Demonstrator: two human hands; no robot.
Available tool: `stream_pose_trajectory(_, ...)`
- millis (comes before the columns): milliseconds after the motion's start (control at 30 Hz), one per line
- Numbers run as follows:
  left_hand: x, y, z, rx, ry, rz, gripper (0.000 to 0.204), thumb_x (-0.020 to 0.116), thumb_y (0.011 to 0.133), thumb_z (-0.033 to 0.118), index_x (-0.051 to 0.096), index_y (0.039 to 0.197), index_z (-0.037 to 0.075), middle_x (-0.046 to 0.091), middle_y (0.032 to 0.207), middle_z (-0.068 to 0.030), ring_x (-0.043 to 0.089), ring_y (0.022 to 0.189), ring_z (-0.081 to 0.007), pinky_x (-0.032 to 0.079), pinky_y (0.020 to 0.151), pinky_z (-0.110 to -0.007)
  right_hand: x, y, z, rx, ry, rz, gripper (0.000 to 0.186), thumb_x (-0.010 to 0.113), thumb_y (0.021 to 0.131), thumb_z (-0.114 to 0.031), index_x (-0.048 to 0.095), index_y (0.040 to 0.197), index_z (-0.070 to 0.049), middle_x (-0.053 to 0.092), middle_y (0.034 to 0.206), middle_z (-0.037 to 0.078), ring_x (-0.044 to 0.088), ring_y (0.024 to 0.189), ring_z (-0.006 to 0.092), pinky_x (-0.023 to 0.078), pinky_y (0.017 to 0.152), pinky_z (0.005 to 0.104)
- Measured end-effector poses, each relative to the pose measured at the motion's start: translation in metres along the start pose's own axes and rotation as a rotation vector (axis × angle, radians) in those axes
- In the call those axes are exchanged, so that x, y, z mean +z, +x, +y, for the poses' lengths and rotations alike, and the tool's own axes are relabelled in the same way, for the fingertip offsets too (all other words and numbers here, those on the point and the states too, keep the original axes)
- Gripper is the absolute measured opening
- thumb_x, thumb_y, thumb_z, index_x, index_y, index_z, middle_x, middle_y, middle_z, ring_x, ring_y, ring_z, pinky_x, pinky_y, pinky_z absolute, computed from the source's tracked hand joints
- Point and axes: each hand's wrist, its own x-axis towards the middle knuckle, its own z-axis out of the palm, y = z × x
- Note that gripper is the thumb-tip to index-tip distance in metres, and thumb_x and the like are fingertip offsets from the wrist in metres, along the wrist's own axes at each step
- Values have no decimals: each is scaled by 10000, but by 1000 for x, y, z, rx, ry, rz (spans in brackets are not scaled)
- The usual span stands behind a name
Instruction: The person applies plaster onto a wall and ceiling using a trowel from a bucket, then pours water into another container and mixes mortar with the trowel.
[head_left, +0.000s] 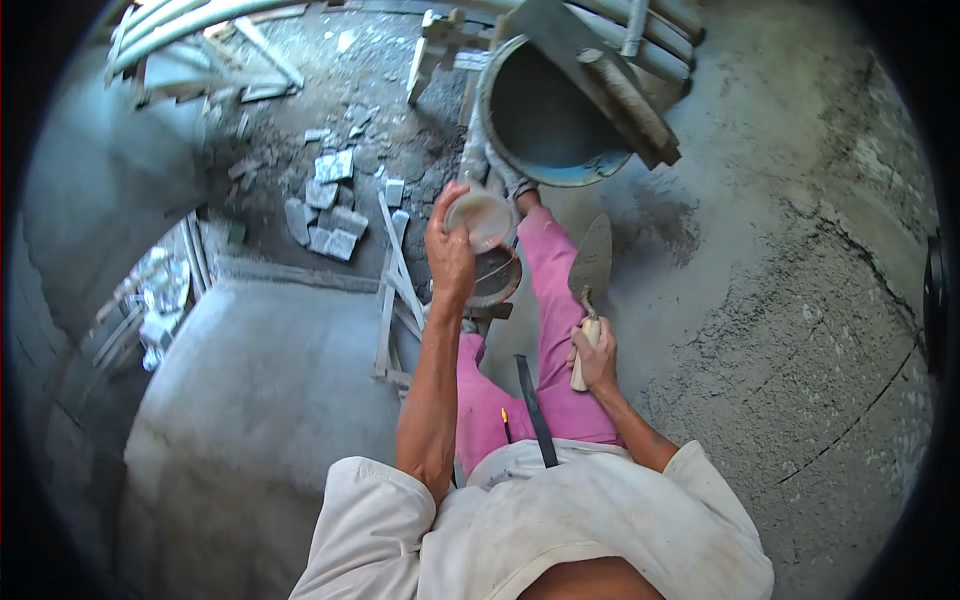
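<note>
Trowel [592, 262] with wooden handle stands blade-up in the closed right hand [596, 356], beside the pink trousers [548, 300]. Left hand [450, 250] grips a small tilted cup [482, 218], partly hiding the bowl [496, 276] under it.

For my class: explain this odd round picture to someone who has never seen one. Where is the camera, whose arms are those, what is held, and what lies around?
There is no machine here. A wide camera worn on a person's head looks down, so straight edges bend and the arms entering from below are the wearer's own. The left hand grips a pale plastic cup, tilted over a small round bowl. The right hand holds a trowel by its wooden handle, blade pointing up. Pink trousers show between the arms. Ahead stands a big blue drum. Broken stone pieces lie to the left. The rough grey wall rises on the right.
</note>
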Motion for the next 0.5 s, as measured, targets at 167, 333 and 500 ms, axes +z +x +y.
stream_pose_trajectory(167,-96,-75,-92,-219,35,335,574,335,730,-131,527,1252,11,597,1173,-148,636,1075,-314,653,712,-429,16,-9,14,-2,-156,-20,196,630,907,-130,503,1017,-28,568,679,44,574,493,117,493,444,271)
stream_pose_trajectory(333,-162,-117,-195,-634,-65,450,536,339,804,-95,521,1298,3,610,1178,-194,678,960,-336,659,689,-441,24,-15,28,-4,-267,-49,189,635,905,-121,506,1012,-35,559,651,35,565,490,113,479,443,266)
stream_pose_trajectory(500,-203,-101,-306,-918,-366,644,450,360,858,-74,527,1272,-15,618,1155,-217,683,915,-381,638,667,-541,32,-18,27,-6,-379,-44,184,634,908,-111,506,1020,-41,561,657,29,562,490,110,466,441,265)
